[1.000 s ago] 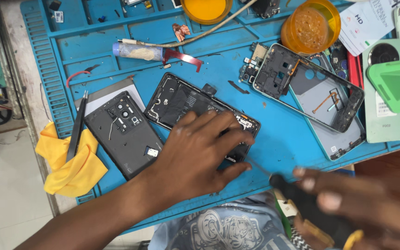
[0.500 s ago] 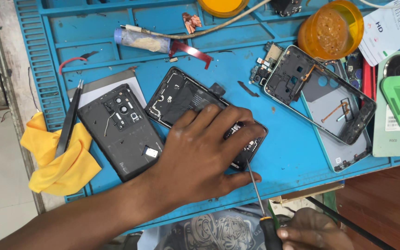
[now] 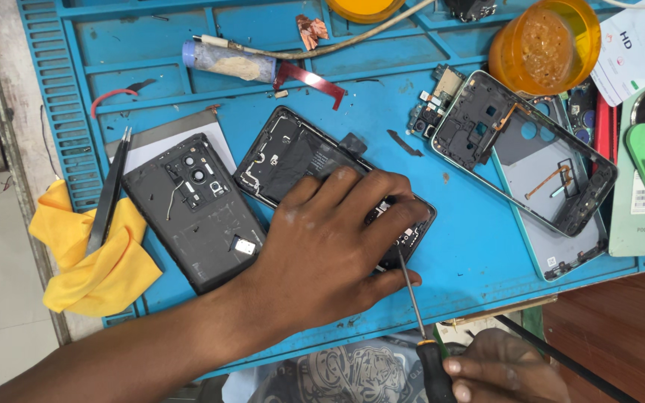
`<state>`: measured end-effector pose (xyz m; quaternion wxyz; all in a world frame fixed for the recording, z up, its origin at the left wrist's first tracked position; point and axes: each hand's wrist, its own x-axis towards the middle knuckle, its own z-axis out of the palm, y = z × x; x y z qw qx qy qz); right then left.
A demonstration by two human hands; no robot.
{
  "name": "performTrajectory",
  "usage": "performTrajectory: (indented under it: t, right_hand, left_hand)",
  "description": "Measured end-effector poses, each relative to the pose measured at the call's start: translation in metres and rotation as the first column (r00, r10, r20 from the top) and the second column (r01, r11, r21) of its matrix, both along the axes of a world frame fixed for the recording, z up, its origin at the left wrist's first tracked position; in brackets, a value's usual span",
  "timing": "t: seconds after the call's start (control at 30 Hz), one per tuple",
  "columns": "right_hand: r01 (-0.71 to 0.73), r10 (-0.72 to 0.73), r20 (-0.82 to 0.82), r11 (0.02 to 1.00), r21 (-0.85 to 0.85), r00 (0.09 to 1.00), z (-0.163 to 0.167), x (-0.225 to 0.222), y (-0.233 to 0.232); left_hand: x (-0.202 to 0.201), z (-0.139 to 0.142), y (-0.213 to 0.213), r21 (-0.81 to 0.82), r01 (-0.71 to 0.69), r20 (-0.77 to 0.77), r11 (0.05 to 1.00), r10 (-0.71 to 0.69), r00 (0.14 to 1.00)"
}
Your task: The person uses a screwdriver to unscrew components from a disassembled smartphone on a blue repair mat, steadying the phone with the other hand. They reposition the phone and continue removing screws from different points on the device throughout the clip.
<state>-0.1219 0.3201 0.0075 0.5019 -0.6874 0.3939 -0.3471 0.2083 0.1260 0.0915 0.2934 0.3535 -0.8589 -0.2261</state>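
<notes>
An opened black phone (image 3: 293,160) lies diagonally on the blue repair mat (image 3: 457,239), its insides facing up. My left hand (image 3: 330,246) lies flat over its lower half, fingers spread, pressing it down. My right hand (image 3: 502,369) at the bottom edge grips a thin screwdriver (image 3: 414,298) by its black handle. The shaft points up and its tip rests at the phone's lower right corner, under my left fingers.
A black back cover (image 3: 195,209) lies left of the phone, with black tweezers (image 3: 110,190) and a yellow cloth (image 3: 91,257) beyond it. A second phone frame (image 3: 531,160) lies at right, an orange cup (image 3: 543,45) above it. A glue tube (image 3: 229,61) sits at top.
My right hand has brought the screwdriver in from the lower right, and its tip has reached the phone's lower corner. My left hand has stayed on the phone.
</notes>
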Motion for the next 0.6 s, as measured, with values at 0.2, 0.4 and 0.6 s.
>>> performTrajectory:
  t: [0.2, 0.4, 0.6]
  right_hand:
    - [-0.044, 0.034, -0.034, 0.926, -0.374, 0.999, -0.002, 0.006, -0.01]
    - [0.111, -0.128, -0.025, 0.928, -0.356, 0.991, -0.002, 0.021, -0.005]
    - [-0.096, 0.081, -0.111, 0.987, -0.132, 0.99, 0.004, 0.0, -0.011]
  left_hand:
    - [0.0, 0.0, 0.0, 0.003, -0.001, 0.002, 1.0, 0.001, 1.0]
    - [0.0, -0.002, 0.001, 0.003, -0.002, 0.008, 1.0, 0.002, 1.0]
    - [-0.001, -0.002, 0.0, 0.003, -0.003, 0.007, 1.0, 0.003, 1.0]
